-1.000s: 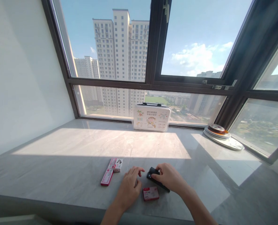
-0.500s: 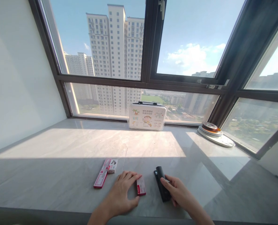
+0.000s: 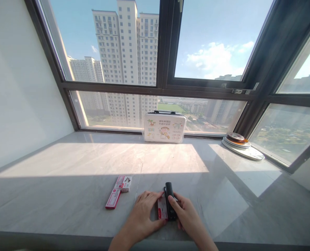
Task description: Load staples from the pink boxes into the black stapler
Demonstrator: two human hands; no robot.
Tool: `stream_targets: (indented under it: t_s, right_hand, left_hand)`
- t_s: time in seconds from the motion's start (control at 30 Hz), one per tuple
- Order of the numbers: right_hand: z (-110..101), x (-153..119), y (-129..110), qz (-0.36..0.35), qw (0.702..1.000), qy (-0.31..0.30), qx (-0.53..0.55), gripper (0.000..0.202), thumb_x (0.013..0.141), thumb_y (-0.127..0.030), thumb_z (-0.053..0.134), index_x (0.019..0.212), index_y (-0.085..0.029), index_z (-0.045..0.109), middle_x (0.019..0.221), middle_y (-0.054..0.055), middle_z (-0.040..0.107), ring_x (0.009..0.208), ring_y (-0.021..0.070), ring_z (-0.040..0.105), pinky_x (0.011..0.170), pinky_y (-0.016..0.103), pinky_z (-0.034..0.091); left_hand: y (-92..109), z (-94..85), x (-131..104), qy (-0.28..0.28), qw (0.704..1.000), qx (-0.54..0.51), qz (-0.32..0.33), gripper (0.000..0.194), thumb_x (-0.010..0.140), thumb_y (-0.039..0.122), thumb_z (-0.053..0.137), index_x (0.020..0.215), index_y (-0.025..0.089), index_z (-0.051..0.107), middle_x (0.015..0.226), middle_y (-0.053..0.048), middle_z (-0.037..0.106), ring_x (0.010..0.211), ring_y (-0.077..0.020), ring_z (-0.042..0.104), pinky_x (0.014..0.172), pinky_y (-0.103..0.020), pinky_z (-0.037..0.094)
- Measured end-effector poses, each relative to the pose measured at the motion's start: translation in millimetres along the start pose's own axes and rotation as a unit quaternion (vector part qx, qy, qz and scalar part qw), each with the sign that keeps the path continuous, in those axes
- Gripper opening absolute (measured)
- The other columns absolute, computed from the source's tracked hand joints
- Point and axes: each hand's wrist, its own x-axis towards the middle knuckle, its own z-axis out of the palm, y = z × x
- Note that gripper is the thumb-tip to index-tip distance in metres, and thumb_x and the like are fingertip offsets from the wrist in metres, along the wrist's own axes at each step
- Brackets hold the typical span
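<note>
A small red-and-white staple box [image 3: 162, 208] lies on the sill between the thumb and index finger of my left hand [image 3: 141, 213], which clasp it at its two ends. Right beside it, on its right, is a black stapler [image 3: 171, 213]. My right hand [image 3: 185, 211] grips the stapler, with the thumb over its top and the fingers round its right side. Box and stapler appear to touch along their long sides. To the left, several similar pink-and-white boxes [image 3: 113, 199] lie side by side; one shows a stapler picture.
A white case with cartoon prints [image 3: 164, 128] stands upright against the window. At the back right is a stack of plates [image 3: 242, 148]. The marble sill [image 3: 66, 195] ends at a front edge close to my wrists.
My right hand has brought the stapler left, up against the staple box. My left hand and its box have shifted slightly to the right. The view has tilted a little.
</note>
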Motion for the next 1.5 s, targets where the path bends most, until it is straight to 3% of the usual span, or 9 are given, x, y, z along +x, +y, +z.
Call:
stream_targets:
  t_s: [0.13, 0.23, 0.33, 0.5, 0.73, 0.87, 1.07, 1.37, 1.5]
  right_hand:
    - [-1.4, 0.3, 2.8, 0.000, 1.000, 0.011, -0.004, 0.076, 0.090, -0.072, 0.048, 0.137, -0.013, 0.055, 0.060, -0.002, 0.062, 0.031, 0.0079, 0.044, 0.030, 0.018, 0.028]
    - [-3.8, 0.3, 6.7, 0.022, 1.000, 0.010, -0.003, 0.079, 0.090, -0.071, 0.049, 0.143, -0.013, 0.048, 0.058, -0.003, 0.060, 0.032, 0.0094, 0.048, 0.029, 0.018, 0.030]
    - [-6.4, 0.4, 11.8, 0.036, 0.999, 0.002, 0.000, 0.082, 0.089, -0.070, 0.053, 0.149, -0.016, 0.040, 0.059, -0.006, 0.056, 0.033, 0.0100, 0.049, 0.029, 0.018, 0.031]
    - [-8.9, 0.9, 15.6, 0.024, 1.000, -0.008, -0.007, 0.078, 0.089, -0.068, 0.055, 0.148, -0.018, 0.041, 0.057, -0.009, 0.048, 0.033, 0.0099, 0.050, 0.030, 0.018, 0.031]
    - [-8.5, -1.1, 14.5, 0.028, 1.000, -0.008, -0.007, 0.080, 0.087, -0.069, 0.056, 0.147, -0.018, 0.042, 0.058, -0.009, 0.049, 0.034, 0.0103, 0.050, 0.029, 0.018, 0.033]
    - [-6.8, -2.0, 14.7, 0.021, 1.000, -0.001, 0.002, 0.080, 0.087, -0.069, 0.057, 0.147, -0.017, 0.043, 0.057, -0.009, 0.048, 0.032, 0.0094, 0.047, 0.029, 0.019, 0.032]
    - [-4.9, -2.1, 13.4, 0.007, 1.000, 0.004, 0.001, 0.082, 0.086, -0.071, 0.057, 0.146, -0.016, 0.044, 0.056, -0.009, 0.049, 0.033, 0.0089, 0.045, 0.030, 0.018, 0.031]
    - [-5.7, -3.6, 11.0, -0.001, 1.000, -0.013, 0.013, 0.078, 0.087, -0.068, 0.057, 0.145, -0.017, 0.045, 0.062, -0.007, 0.055, 0.034, 0.0076, 0.045, 0.031, 0.018, 0.030]
    - [-4.2, -3.1, 13.7, 0.014, 1.000, 0.017, 0.007, 0.086, 0.085, -0.069, 0.059, 0.149, -0.015, 0.038, 0.058, -0.009, 0.050, 0.034, 0.0093, 0.045, 0.031, 0.020, 0.033]
  left_hand:
    - [-6.4, -7.3, -5.0, 0.046, 0.999, -0.022, 0.008, 0.064, 0.086, 0.042, 0.070, 0.145, 0.036, 0.046, 0.139, -0.002, 0.057, 0.127, -0.0248, 0.050, 0.110, -0.039, 0.041]
    - [-34.9, -26.1, -24.5, 0.187, 0.981, 0.040, -0.038, 0.036, 0.101, 0.033, 0.042, 0.134, 0.032, 0.057, 0.132, -0.004, 0.060, 0.123, -0.0233, 0.053, 0.109, -0.041, 0.041]
    - [-77.4, -46.1, -59.9, 0.317, 0.916, 0.189, -0.155, 0.036, 0.097, 0.030, 0.042, 0.127, 0.029, 0.062, 0.123, -0.007, 0.062, 0.111, -0.0294, 0.056, 0.103, -0.051, 0.043]
    - [-111.4, -53.4, -108.0, 0.231, 0.930, 0.249, -0.139, 0.033, 0.087, 0.039, 0.060, 0.120, 0.036, 0.066, 0.135, -0.005, 0.056, 0.117, -0.0315, 0.055, 0.100, -0.050, 0.046]
    - [-76.8, -43.2, -79.5, 0.098, 0.986, 0.102, -0.084, 0.036, 0.083, 0.039, 0.072, 0.117, 0.033, 0.064, 0.137, -0.003, 0.058, 0.128, -0.0289, 0.051, 0.107, -0.044, 0.044]
    - [-45.5, -38.4, -43.4, 0.076, 0.994, 0.035, -0.065, 0.065, 0.075, 0.041, 0.080, 0.134, 0.032, 0.056, 0.132, -0.005, 0.061, 0.124, -0.0294, 0.053, 0.108, -0.044, 0.043]
    - [-0.3, -13.6, 0.0, 0.021, 1.000, -0.014, -0.015, 0.066, 0.066, 0.040, 0.087, 0.126, 0.030, 0.062, 0.123, -0.005, 0.064, 0.114, -0.0288, 0.057, 0.099, -0.041, 0.046]
    - [3.7, 4.6, 12.3, -0.008, 1.000, 0.002, -0.004, 0.083, 0.056, 0.043, 0.093, 0.131, 0.031, 0.059, 0.122, -0.004, 0.067, 0.110, -0.0291, 0.058, 0.095, -0.041, 0.047]
    - [-1.8, -8.5, 7.1, 0.036, 0.999, 0.023, 0.000, 0.072, 0.084, 0.053, 0.070, 0.147, 0.031, 0.045, 0.138, -0.007, 0.059, 0.123, -0.0297, 0.053, 0.105, -0.046, 0.043]
